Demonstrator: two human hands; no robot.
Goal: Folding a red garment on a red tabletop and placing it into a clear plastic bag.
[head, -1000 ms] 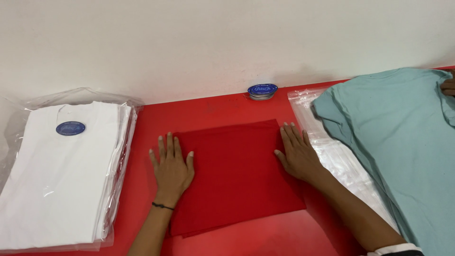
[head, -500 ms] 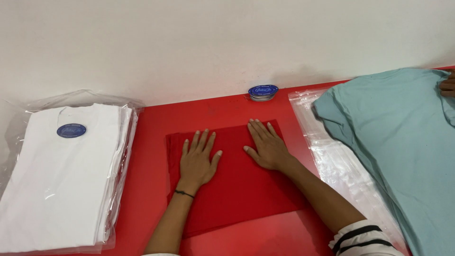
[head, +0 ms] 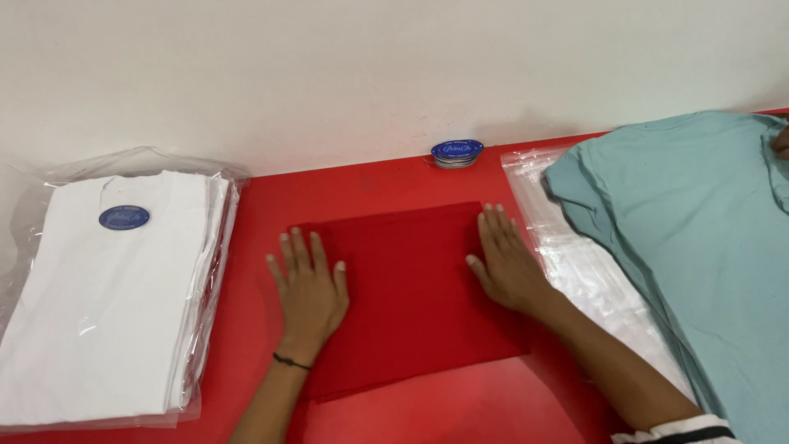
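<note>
A folded red cloth [head: 411,288] lies flat on the red table [head: 345,189] in front of me. My left hand [head: 308,292] rests palm down on its left edge, fingers spread, a thin black band at the wrist. My right hand [head: 505,263] presses flat on the cloth's right edge, next to the clear plastic. Neither hand holds anything.
A stack of white garments in clear plastic bags [head: 107,296] with a blue oval sticker sits at the left. A light teal shirt [head: 699,238] lies on clear plastic [head: 575,263] at the right. A small pile of blue oval stickers [head: 457,152] sits by the white wall.
Both hands slid apart from the middle of the red cloth out to its left and right edges, staying flat on it.
</note>
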